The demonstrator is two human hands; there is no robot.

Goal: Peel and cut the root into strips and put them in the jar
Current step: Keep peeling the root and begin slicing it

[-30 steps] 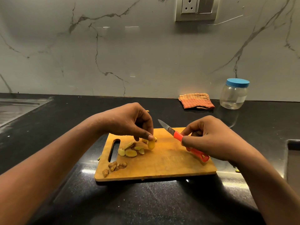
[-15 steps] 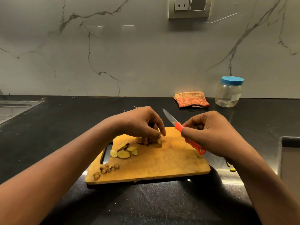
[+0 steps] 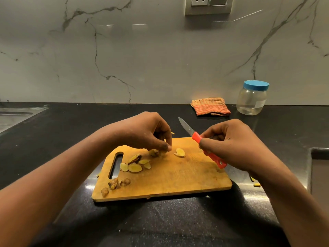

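one slice (image 3: 179,152) now lies apart | left hand (image 3: 147,132) pinching root piece (image 3: 154,152) | right hand (image 3: 235,141) gripping knife (image 3: 197,138)

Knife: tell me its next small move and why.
Probably bring the knife down onto the lone slice. The right hand holds the blade raised off the board, the left hand rests beside that uncut slice, and the jar is capped.

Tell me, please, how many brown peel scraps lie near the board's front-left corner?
4, as far as I can tell: one nearest the corner, two touching behind it, one farther right on the cutting board. Smaller bits may be hidden.
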